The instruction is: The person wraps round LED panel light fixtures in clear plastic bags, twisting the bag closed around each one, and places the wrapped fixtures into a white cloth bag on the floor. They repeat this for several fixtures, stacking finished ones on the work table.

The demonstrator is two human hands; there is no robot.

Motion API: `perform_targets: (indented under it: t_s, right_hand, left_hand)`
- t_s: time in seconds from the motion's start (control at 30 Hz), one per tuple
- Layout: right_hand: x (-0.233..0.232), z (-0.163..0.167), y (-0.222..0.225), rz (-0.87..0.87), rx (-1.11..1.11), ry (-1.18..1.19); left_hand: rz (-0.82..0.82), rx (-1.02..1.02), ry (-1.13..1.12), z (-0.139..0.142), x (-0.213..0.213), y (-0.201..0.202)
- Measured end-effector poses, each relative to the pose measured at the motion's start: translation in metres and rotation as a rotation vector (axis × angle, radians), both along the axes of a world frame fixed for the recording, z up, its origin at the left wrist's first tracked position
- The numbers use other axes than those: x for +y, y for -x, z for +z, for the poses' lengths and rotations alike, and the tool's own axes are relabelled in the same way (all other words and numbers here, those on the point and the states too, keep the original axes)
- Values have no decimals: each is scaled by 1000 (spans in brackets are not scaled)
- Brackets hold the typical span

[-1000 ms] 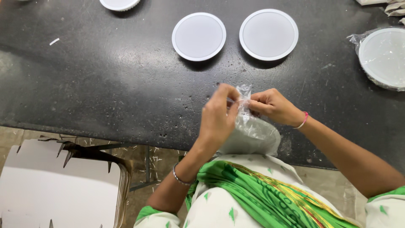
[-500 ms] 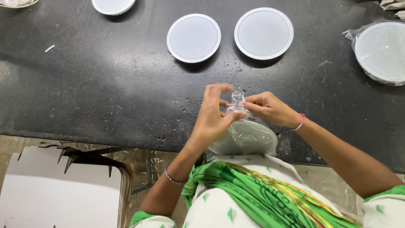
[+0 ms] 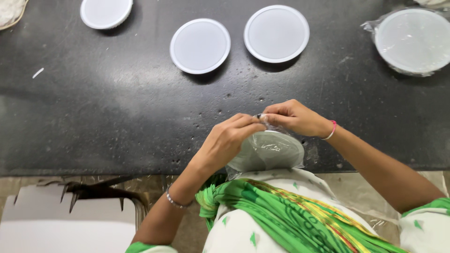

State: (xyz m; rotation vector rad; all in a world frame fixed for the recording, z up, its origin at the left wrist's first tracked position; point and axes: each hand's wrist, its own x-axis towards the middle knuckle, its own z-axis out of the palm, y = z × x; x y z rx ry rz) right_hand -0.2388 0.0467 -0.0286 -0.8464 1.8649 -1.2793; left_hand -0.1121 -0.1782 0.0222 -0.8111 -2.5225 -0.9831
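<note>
A round white disc inside a clear plastic bag [image 3: 269, 152] rests against my body at the near edge of the dark counter [image 3: 117, 107]. My left hand [image 3: 229, 138] and my right hand [image 3: 293, 117] meet above it and both pinch the bag's gathered top between their fingertips. The bag's mouth is bunched small between the two hands. A pink band is on my right wrist, a thin bangle on my left.
Bare white discs lie at the far side: one [image 3: 200, 45], another [image 3: 276, 33], a third [image 3: 105, 11]. A bagged disc [image 3: 412, 40] sits far right. A whitish heap [image 3: 9, 11] shows far left. A white cardboard box [image 3: 65, 220] stands below the counter.
The loose plastic that stood up above my hands has been drawn down and bunched tight between my fingertips. My hands stay together over the bagged disc.
</note>
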Motion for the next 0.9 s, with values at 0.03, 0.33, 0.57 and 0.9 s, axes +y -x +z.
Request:
perform_targets:
  t_s: [0.03,0.33,0.57,0.9]
  right_hand:
    - [1,4,-1,-9,11,-14]
    - [43,30,-28,-66,24,10]
    - [108,72,-58,-414,107,96]
    - [219,16,64,-717,1315,-337]
  left_hand:
    - [12,-3,21,2,1,-2]
    - [35,-104,48,22,43,1]
    - [148,-94,-274,14,24,5]
    - [352,-493,-556,-54,37,-50]
